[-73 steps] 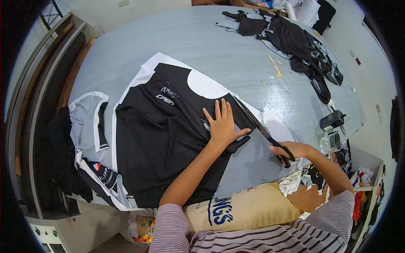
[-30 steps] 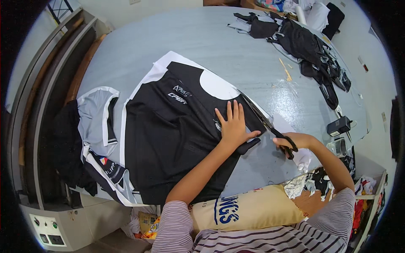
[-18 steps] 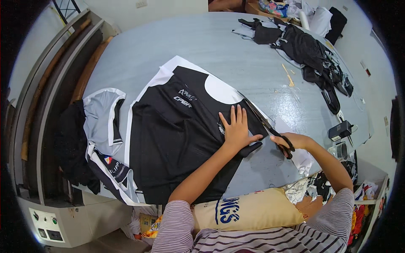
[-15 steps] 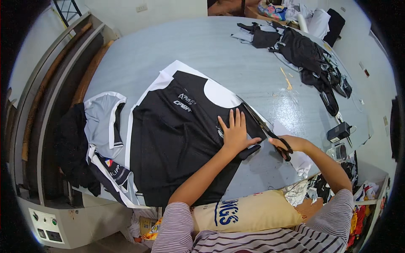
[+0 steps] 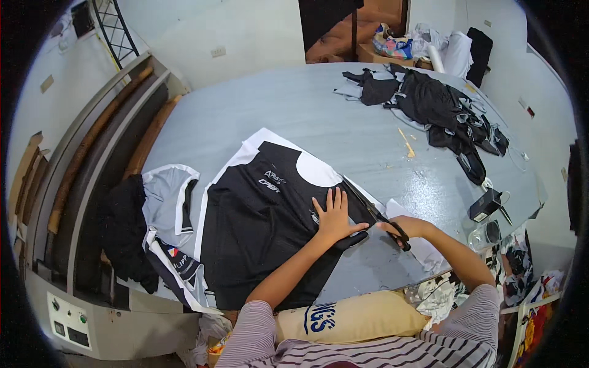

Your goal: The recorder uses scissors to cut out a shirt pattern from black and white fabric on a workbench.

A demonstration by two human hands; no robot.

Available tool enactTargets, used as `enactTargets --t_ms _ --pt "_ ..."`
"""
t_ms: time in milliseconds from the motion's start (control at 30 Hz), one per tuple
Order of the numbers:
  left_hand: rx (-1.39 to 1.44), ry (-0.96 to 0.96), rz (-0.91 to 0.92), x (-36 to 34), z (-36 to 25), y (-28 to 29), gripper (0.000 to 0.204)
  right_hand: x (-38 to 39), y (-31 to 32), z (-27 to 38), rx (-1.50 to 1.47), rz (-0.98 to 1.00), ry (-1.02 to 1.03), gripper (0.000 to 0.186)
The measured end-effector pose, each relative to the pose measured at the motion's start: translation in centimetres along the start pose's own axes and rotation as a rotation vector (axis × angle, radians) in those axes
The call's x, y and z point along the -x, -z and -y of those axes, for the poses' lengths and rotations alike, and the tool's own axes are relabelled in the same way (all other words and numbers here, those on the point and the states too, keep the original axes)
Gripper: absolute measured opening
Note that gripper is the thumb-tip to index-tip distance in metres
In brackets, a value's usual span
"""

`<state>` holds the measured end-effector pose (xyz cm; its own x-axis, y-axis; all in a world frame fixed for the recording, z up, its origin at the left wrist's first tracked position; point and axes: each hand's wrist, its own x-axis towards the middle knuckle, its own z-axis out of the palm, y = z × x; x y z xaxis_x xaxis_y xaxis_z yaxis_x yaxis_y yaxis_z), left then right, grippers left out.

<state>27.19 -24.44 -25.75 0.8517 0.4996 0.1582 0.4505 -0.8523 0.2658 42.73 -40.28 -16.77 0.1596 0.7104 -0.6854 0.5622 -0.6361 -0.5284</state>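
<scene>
A black fabric panel (image 5: 257, 227) with white margins and a white neck-shaped area (image 5: 319, 169) lies flat on the table. My left hand (image 5: 334, 218) presses on its right part, palm down, with fingers spread. My right hand (image 5: 410, 226) grips the black handles of a pair of scissors (image 5: 372, 209). Their long blades lie along the panel's upper right edge and point toward the white area. Whether the blades are apart is hard to see. A white scrap (image 5: 423, 254) lies under and beside my right hand.
Left of the panel lies a pile of black and grey garment pieces (image 5: 169, 202), near a roller machine (image 5: 92, 172). Black fabric scraps (image 5: 429, 101) lie far right. A black box (image 5: 485, 205) and a glass jar (image 5: 485, 235) stand right. A cream roll (image 5: 362, 316) lies before me.
The view has tilted upward, so the table appears lower in the picture. My left hand remains spread on the panel; the scissors stay along the same edge in my right hand.
</scene>
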Motion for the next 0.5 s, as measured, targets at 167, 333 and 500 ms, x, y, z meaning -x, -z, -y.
enactTargets --t_ms 167,333,500 --pt "0.151 -0.016 0.055 0.4 0.6 4.6 0.100 -0.4 -0.5 -1.9 -0.227 -0.085 0.127 0.059" --pt "0.220 0.151 -0.097 6.4 3.6 10.7 0.070 -0.4 -2.2 -5.0 -0.790 -0.184 0.223 0.047" --pt "0.376 0.712 0.155 10.5 9.8 12.7 0.092 0.5 -5.6 -7.7 -1.339 -0.372 0.214 0.042"
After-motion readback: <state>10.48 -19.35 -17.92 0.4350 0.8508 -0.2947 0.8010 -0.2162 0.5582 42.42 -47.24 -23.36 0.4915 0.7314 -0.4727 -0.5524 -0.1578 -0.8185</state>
